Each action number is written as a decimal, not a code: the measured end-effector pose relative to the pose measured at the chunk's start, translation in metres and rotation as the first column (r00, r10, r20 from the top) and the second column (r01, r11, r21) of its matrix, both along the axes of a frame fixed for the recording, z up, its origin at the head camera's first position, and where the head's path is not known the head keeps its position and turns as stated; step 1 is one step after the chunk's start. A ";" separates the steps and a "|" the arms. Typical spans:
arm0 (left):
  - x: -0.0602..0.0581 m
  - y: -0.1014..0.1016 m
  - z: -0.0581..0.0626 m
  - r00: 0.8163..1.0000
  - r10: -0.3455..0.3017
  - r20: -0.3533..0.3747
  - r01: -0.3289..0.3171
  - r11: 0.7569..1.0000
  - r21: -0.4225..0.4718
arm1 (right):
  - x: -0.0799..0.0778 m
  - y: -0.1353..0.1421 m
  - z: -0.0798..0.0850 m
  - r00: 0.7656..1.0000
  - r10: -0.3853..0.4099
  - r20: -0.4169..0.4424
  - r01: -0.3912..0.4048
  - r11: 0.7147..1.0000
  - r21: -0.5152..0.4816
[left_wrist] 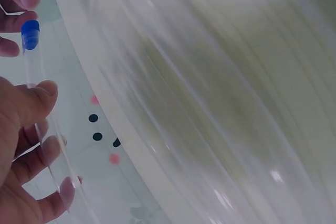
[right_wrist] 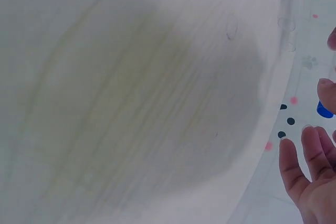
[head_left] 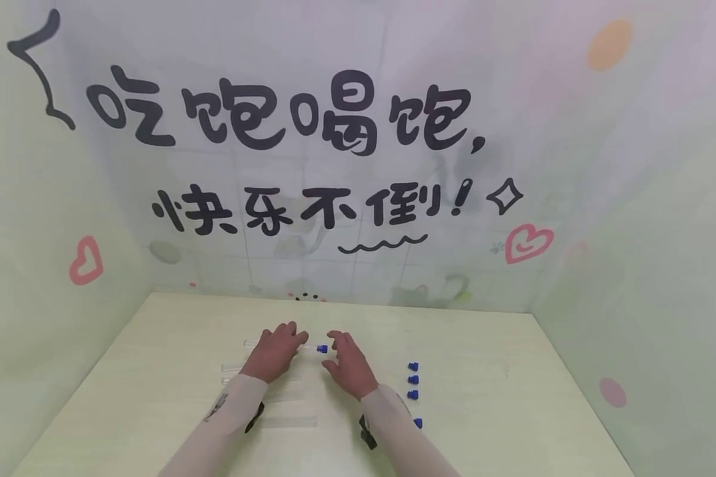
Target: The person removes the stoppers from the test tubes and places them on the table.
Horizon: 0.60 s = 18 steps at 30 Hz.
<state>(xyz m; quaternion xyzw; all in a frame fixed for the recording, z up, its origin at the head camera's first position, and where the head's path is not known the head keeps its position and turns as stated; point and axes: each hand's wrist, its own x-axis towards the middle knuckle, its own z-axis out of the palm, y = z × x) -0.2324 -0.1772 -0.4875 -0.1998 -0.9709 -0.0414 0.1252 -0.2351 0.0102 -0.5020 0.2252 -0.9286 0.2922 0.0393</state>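
Note:
A clear test tube [left_wrist: 34,72] with a blue cap [left_wrist: 31,34] at its mouth is held by my left hand [head_left: 274,352], thumb on one side and curled fingers on the other. In the head view the tube lies crosswise over the far part of the table, its cap end to the right. My right hand [head_left: 351,368] is just right of the cap, fingers spread and loosely bent. The left wrist view has its fingertips right at the cap's top; the right wrist view shows only part of this hand and cap.
Several clear tubes [head_left: 289,421] lie on the pale table [head_left: 489,397], partly hidden under the left forearm. To the right, several loose blue caps [head_left: 414,379] form a column, the nearest beside the right sleeve. A printed backdrop [head_left: 334,278] rises behind the table.

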 end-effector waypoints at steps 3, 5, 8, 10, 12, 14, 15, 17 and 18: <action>0.004 0.003 0.002 0.999 -0.023 -0.028 0.024 1.000 0.006 | 0.001 0.000 0.003 1.000 -0.003 0.017 0.003 1.000 -0.005; 0.006 0.006 0.002 0.999 -0.033 -0.039 0.034 0.999 0.009 | 0.002 0.001 0.004 1.000 -0.003 0.031 0.004 1.000 -0.009; 0.008 0.008 0.003 0.998 -0.043 -0.048 0.043 0.999 0.000 | 0.004 0.003 0.006 0.999 0.004 0.034 -0.004 1.000 -0.015; 0.009 0.010 0.003 0.997 -0.052 -0.056 0.051 0.999 -0.011 | 0.004 0.004 0.006 1.000 0.010 0.026 -0.010 1.000 -0.007; 0.011 0.011 0.003 0.996 -0.061 -0.064 0.060 0.998 -0.013 | 0.004 0.005 0.005 1.000 0.012 0.013 -0.012 1.000 0.007; 0.012 0.012 0.003 0.995 -0.068 -0.069 0.067 0.998 -0.019 | 0.004 0.006 0.004 1.000 0.008 0.006 -0.008 1.000 0.023; 0.012 0.013 0.004 0.995 -0.071 -0.068 0.070 0.997 -0.018 | 0.004 0.006 0.004 1.000 0.005 0.006 -0.006 1.000 0.028; 0.013 0.014 0.004 0.995 -0.078 -0.064 0.077 0.997 -0.015 | 0.004 0.008 0.005 1.000 0.001 0.011 -0.001 1.000 0.026; 0.013 0.014 0.005 0.995 -0.083 -0.059 0.082 0.997 -0.016 | 0.004 0.009 0.005 1.000 0.004 0.007 -0.004 1.000 0.021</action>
